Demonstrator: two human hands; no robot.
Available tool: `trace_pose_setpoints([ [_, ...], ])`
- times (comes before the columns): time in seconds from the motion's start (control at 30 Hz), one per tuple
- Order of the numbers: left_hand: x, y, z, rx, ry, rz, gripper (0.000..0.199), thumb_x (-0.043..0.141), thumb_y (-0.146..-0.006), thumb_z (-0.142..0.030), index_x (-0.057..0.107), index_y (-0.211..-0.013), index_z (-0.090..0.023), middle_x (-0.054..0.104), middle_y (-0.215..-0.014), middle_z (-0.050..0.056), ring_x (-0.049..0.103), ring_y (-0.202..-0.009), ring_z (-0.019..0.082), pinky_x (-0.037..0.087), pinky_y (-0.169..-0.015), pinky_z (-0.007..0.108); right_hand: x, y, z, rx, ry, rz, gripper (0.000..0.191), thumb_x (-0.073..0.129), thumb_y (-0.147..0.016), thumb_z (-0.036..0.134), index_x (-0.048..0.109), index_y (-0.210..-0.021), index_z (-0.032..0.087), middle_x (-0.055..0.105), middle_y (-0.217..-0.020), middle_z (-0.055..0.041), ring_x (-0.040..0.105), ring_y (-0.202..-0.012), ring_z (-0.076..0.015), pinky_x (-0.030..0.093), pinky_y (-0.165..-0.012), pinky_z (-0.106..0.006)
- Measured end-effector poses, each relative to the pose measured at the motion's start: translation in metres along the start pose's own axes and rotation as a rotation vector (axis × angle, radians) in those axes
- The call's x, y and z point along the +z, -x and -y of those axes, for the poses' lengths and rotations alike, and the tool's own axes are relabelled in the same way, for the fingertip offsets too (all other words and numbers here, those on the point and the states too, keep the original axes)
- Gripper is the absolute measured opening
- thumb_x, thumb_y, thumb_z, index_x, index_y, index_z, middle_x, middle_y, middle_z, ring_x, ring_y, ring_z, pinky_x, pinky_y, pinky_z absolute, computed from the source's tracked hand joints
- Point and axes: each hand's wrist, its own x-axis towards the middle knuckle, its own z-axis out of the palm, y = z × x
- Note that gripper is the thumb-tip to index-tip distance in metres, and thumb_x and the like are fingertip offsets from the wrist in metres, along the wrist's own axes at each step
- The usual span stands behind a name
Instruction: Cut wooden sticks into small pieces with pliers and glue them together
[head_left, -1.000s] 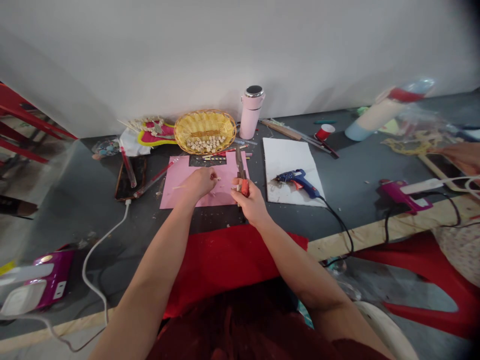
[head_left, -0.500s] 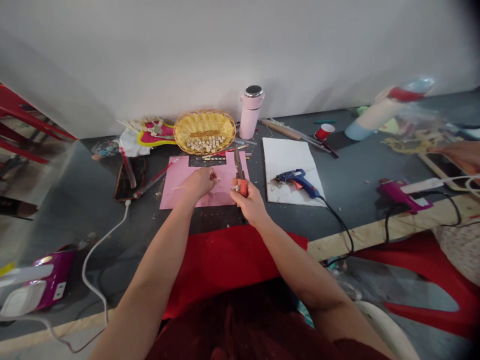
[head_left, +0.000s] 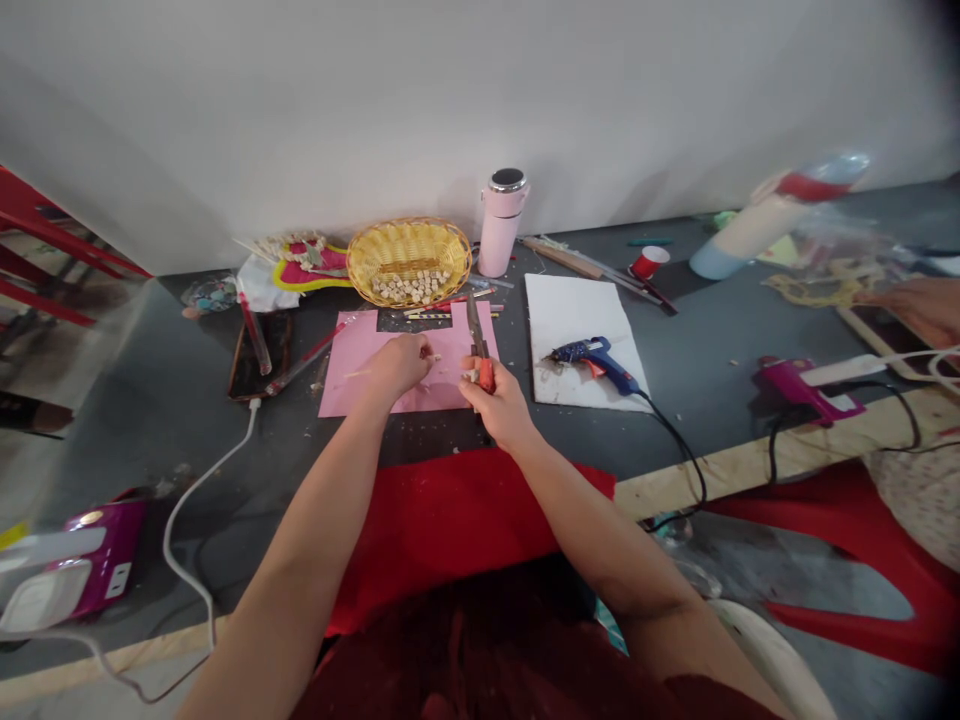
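My left hand [head_left: 407, 362] is over the pink paper sheet [head_left: 352, 395], its fingertips pinched on a small pale piece [head_left: 437, 357] whose kind is too small to make out. To its right, my right hand [head_left: 501, 402] is closed round the orange-handled scissors [head_left: 475, 325], blades pointing away from me. Another small pale bit shows by the right fingers. Beyond the hands, a yellow wicker basket [head_left: 409, 243] contains many small pale pieces [head_left: 411, 288]. Thin striped sticks lie between basket and paper.
A blue glue gun [head_left: 596, 360] rests on a white board [head_left: 577, 300] at right. A pink flask [head_left: 501, 225] stands by the wall. On the left are a phone [head_left: 259, 375] and a purple power strip [head_left: 105, 550]. Another person's hand [head_left: 919, 305] is at far right.
Almost nothing differs. Both hands hold the same place and grip, and the view has shifted very slightly.
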Motion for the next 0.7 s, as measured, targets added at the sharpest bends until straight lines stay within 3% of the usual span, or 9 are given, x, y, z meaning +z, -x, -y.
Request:
trace_pose_setpoints([
  [0.7,0.0026,0.0002,0.0011,0.004,0.038,-0.026,0.017,0.055,-0.080,-0.028,0.067,-0.089,-0.019,0.070,-0.091,0.010,0.063,-0.083,0.023,0.046,-0.070,0.031,-0.0015,-0.0014,-0.0032,-0.027,0.041,-0.016,0.029,0.060,-0.078,0.032,0.058,-0.106,0.023,0.050,-0.068,0.0050,0.048,-0.058,-0.0105,0.039,-0.056,-0.025],
])
